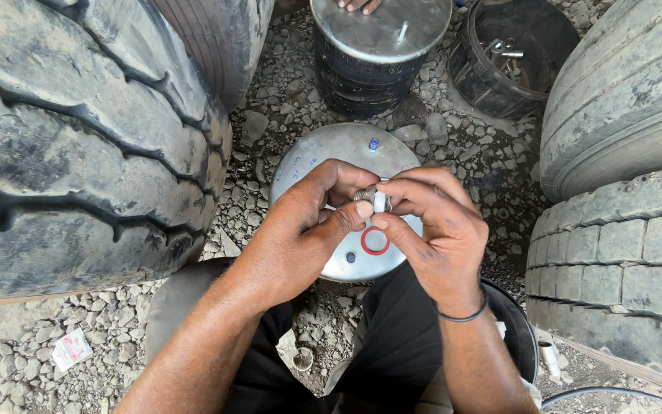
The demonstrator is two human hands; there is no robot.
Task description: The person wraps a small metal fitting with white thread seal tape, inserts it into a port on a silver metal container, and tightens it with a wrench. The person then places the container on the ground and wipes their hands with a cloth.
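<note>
— What have you got in your hands?

— A small metal fitting (375, 200). My left hand (300, 230) and my right hand (434, 230) are both closed on it with the fingertips, pinching it from either side, above the round steel plate (331, 157) that tops the air spring between my knees.

— And the red thing?

— A red ring (375, 241), a washer or seal, I cannot tell which. It lies flat on the plate just below my thumbs, with neither hand touching it. There is a small blue cap (373, 143) toward the far edge of the plate and another (350, 257) near me.

— What is around you?

— Gravel ground (270, 130) underfoot. A big worn tyre (78, 146) on the left, two more tyres (622, 184) stacked on the right. Farther off stands a second air spring (369, 57) with a black rubber bellows and a steel top; another person's fingers (360, 4) rest on its far edge. To the right of it is a black rubber tub (511, 54) holding a few metal parts (503, 52).
</note>
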